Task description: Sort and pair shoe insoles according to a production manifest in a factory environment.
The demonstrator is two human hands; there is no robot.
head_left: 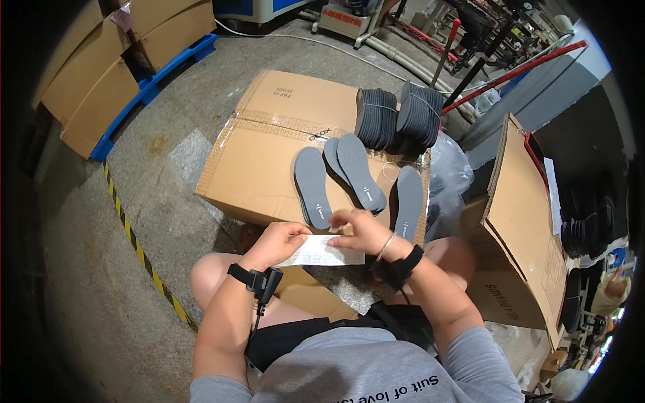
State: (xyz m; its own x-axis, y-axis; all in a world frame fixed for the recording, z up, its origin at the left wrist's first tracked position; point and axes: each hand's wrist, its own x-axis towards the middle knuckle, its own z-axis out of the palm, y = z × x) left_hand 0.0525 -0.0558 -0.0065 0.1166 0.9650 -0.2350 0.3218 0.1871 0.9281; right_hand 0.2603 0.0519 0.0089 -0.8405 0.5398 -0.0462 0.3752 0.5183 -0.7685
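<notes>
A white sheet of small printed labels (316, 252) is held over my lap, at the near edge of a cardboard box. My left hand (279, 243) pinches its left end between thumb and fingers. My right hand (364, 236) is closed at the sheet's right part, thumb on the paper and index finger bent above it; whether a loose label is at the fingertips cannot be made out. Just beyond the hands lie grey insoles in small overlapping groups: left (310, 178), middle (355, 161) and right (409, 195), with white marks at their near ends.
The large closed cardboard box (259, 161) serves as the work surface. Two strapped bundles of dark grey insoles (377, 119) stand at its far right, near a thin pale ring (390, 171). An open carton (517, 248) stands at right; a blue pallet (151, 91) holds cartons far left.
</notes>
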